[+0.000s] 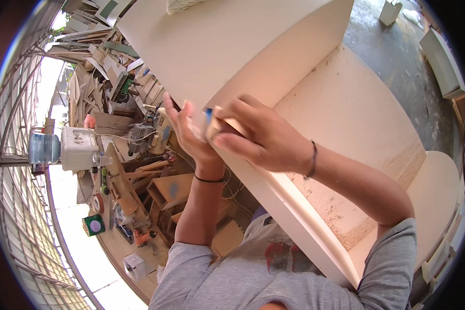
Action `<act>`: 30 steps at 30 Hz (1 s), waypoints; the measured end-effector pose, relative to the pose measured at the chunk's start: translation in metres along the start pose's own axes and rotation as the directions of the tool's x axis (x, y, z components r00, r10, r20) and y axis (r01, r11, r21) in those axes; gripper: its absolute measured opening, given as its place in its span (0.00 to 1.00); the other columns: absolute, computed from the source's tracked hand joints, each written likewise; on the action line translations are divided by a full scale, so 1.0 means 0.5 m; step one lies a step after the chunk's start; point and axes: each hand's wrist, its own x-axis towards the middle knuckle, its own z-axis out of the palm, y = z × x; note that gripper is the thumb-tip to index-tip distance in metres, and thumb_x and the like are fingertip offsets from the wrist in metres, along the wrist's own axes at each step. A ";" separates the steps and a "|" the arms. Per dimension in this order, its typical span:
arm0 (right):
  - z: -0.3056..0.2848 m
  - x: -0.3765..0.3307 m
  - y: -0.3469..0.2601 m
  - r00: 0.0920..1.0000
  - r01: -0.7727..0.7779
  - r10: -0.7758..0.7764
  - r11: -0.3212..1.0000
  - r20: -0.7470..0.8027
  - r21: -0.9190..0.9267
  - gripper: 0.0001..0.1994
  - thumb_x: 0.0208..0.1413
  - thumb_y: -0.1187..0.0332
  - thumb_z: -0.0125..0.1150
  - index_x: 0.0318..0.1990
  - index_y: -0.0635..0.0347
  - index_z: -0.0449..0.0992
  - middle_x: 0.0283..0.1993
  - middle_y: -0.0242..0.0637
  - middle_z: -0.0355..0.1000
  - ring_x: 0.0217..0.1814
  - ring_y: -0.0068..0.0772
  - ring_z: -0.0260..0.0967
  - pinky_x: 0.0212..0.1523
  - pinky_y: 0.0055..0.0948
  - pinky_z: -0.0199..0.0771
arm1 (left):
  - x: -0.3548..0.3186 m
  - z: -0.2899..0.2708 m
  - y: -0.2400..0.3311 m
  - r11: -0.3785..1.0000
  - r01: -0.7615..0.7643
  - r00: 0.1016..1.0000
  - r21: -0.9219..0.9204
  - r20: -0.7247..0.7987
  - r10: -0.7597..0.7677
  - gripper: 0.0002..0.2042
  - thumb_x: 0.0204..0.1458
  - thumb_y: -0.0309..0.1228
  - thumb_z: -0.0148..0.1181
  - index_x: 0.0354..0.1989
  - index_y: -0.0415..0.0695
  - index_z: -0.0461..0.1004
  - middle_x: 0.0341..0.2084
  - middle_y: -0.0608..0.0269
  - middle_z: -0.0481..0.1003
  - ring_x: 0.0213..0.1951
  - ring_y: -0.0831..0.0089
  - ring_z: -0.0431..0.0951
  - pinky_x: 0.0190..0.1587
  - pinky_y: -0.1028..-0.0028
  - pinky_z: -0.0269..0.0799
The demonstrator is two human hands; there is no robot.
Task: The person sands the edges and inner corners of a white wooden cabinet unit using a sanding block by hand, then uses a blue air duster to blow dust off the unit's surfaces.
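Note:
My right hand [266,133] grips a small pale block [215,124], somewhat smeared by motion, with a bit of blue at its far end. The block sits at the near left corner of a large cream-white cabinet carcass [289,194]. Just left of the block is my left hand [188,129], its fingers stretched out and apart, close against the corner of the panel. White dust shows on its palm. Whether the left palm presses on the panel is hard to make out. Brown dust and shavings lie inside the carcass.
To the left stands a cluttered workbench [132,227] with a tape roll [97,202], a green tin [93,225] and an orange tool [143,237]. A water dispenser [77,149] is beside the metal grille. Scrap boards [95,67] pile up behind. White panels [442,64] stand at the right.

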 end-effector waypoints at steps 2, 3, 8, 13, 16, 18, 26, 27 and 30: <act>0.010 0.000 0.024 0.998 -0.014 0.016 0.999 -0.065 0.034 0.16 0.55 0.57 0.58 0.44 0.58 0.71 0.37 0.50 0.66 0.34 0.50 0.67 0.41 0.37 0.68 | -0.006 0.007 -0.011 0.999 -0.008 1.000 -0.040 0.008 0.008 0.32 0.51 0.48 0.60 0.53 0.35 0.59 0.59 0.26 0.53 0.61 0.39 0.59 0.52 0.55 0.69; 0.003 -0.017 0.002 0.998 -0.057 0.057 0.998 -0.034 -0.004 0.15 0.55 0.58 0.58 0.42 0.59 0.71 0.37 0.51 0.66 0.35 0.50 0.66 0.40 0.38 0.68 | -0.011 0.007 -0.025 0.996 -0.076 0.997 -0.040 0.003 0.076 0.34 0.51 0.50 0.61 0.55 0.37 0.56 0.59 0.26 0.53 0.60 0.38 0.60 0.52 0.54 0.69; -0.001 -0.080 -0.087 0.981 -0.193 0.193 0.981 -0.037 -0.014 0.15 0.54 0.62 0.60 0.44 0.61 0.69 0.36 0.48 0.66 0.39 0.47 0.66 0.42 0.35 0.67 | -0.002 -0.007 0.020 0.989 0.020 0.996 -0.147 0.086 -0.008 0.29 0.56 0.44 0.55 0.58 0.38 0.53 0.62 0.32 0.50 0.60 0.40 0.59 0.57 0.49 0.64; 0.024 0.016 -0.076 0.937 -0.334 0.327 0.941 -0.119 -0.044 0.15 0.54 0.61 0.57 0.43 0.63 0.69 0.34 0.54 0.66 0.39 0.52 0.65 0.41 0.40 0.68 | 0.011 -0.012 -0.015 0.987 -0.150 0.984 0.055 0.103 0.144 0.28 0.56 0.47 0.55 0.54 0.38 0.56 0.64 0.39 0.49 0.61 0.38 0.57 0.57 0.48 0.62; -0.013 -0.064 -0.126 0.932 -0.362 0.359 0.925 -0.040 -0.119 0.15 0.54 0.64 0.59 0.45 0.61 0.69 0.36 0.48 0.65 0.41 0.45 0.64 0.43 0.35 0.65 | 0.026 0.011 -0.009 0.991 -0.020 1.000 -0.130 0.011 0.021 0.24 0.58 0.43 0.47 0.56 0.38 0.56 0.65 0.39 0.45 0.65 0.42 0.51 0.61 0.50 0.57; -0.017 -0.092 -0.151 0.925 -0.380 0.378 0.917 -0.044 -0.122 0.15 0.54 0.64 0.60 0.46 0.61 0.68 0.36 0.46 0.65 0.41 0.44 0.64 0.42 0.34 0.65 | 0.050 0.021 0.015 0.883 0.234 0.968 -0.407 0.011 -0.251 0.28 0.56 0.36 0.41 0.64 0.35 0.47 0.67 0.40 0.40 0.69 0.50 0.40 0.67 0.51 0.41; 0.010 -0.005 -0.154 0.839 -0.543 0.531 0.822 -0.117 -0.171 0.18 0.50 0.64 0.64 0.45 0.60 0.69 0.38 0.46 0.63 0.39 0.44 0.62 0.42 0.33 0.65 | 0.103 0.024 -0.050 0.922 -0.049 0.994 -0.385 -0.113 0.006 0.31 0.51 0.32 0.38 0.66 0.41 0.46 0.68 0.44 0.34 0.70 0.57 0.33 0.71 0.56 0.30; 0.011 -0.011 -0.163 0.822 -0.569 0.553 0.805 -0.137 -0.169 0.18 0.49 0.64 0.65 0.45 0.60 0.69 0.39 0.47 0.62 0.39 0.44 0.62 0.42 0.33 0.65 | 0.108 0.031 -0.061 0.913 -0.102 0.992 -0.396 -0.108 0.064 0.31 0.50 0.31 0.38 0.66 0.42 0.48 0.68 0.44 0.35 0.70 0.57 0.33 0.71 0.57 0.30; 0.017 0.006 -0.166 0.794 -0.608 0.584 0.774 -0.172 -0.178 0.20 0.48 0.63 0.66 0.46 0.60 0.69 0.39 0.47 0.62 0.40 0.43 0.63 0.41 0.33 0.66 | 0.120 0.050 -0.080 0.876 -0.207 0.977 -0.435 -0.137 0.163 0.30 0.47 0.31 0.38 0.64 0.44 0.52 0.68 0.44 0.37 0.70 0.57 0.35 0.71 0.57 0.32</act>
